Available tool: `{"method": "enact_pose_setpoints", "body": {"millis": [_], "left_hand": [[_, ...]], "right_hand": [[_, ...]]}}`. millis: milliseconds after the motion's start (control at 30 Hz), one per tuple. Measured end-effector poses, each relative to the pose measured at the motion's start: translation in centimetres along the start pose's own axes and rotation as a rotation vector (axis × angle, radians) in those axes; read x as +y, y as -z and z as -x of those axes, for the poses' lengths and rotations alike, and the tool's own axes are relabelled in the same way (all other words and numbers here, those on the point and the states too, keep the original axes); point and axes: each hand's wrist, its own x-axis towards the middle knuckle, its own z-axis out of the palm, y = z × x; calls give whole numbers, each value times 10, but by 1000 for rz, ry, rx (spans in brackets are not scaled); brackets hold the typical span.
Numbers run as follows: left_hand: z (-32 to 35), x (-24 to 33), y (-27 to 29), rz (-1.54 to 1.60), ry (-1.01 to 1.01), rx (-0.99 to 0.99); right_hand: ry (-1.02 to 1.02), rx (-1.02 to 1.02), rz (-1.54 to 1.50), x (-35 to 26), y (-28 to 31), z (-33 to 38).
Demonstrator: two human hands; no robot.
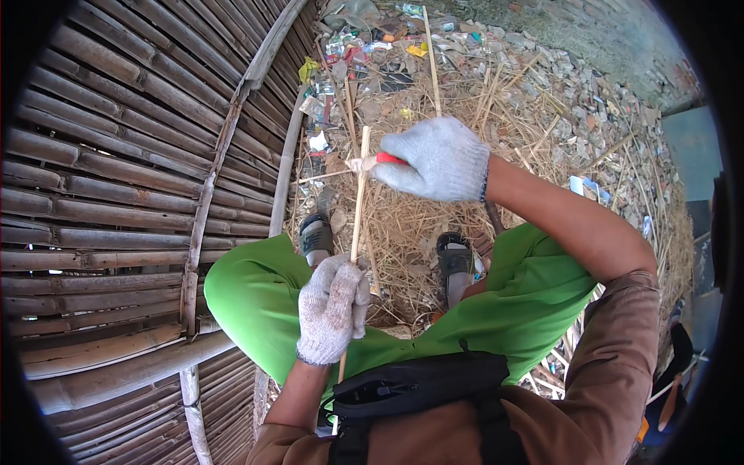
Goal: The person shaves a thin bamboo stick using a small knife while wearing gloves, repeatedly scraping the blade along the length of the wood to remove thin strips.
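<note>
Head view, midday yard:

— What does each hand have hold of?

— A seated worker in green trousers grips a thin bamboo strip [358, 209]. The gloved left hand [332, 308] is closed around the strip's lower part, just above the lap. The gloved right hand [439, 159] is closed on a red-handled knife [385, 160], whose working end meets the strip near its top, just to the left of that hand.

— Where does the strip run?

— Nearly upright between the two hands, from below the left fist up past the right hand's blade, with a short length standing above the cut.

— How far along does the work look?

— Early to midway, by my reading. The blade sits close to the upper end, and a pale curl shows at the contact point; the long stretch down to the left hand appears still to be worked. The blade itself is too small to make out.

— And round about?

— Left of the left hand stands a woven bamboo panel [139, 194]. Beyond the right hand lie dry straw and shavings [496, 116] and scattered litter [364, 43]. Two dark sandals [453, 260] rest on the ground between the hands. A black waist bag [418, 384] sits below the left hand.
</note>
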Motion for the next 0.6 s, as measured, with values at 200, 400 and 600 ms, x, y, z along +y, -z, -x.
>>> {"method": "enact_pose_setpoints", "body": {"millis": [200, 400, 600], "left_hand": [[5, 0, -5, 15, -25, -69], [0, -1, -4, 70, -2, -35], [1, 2, -4, 54, -4, 1]], "right_hand": [[-153, 196, 120, 59, 13, -15], [-62, 81, -43, 26, 0, -1], [102, 40, -47, 0, -12, 7]]}}
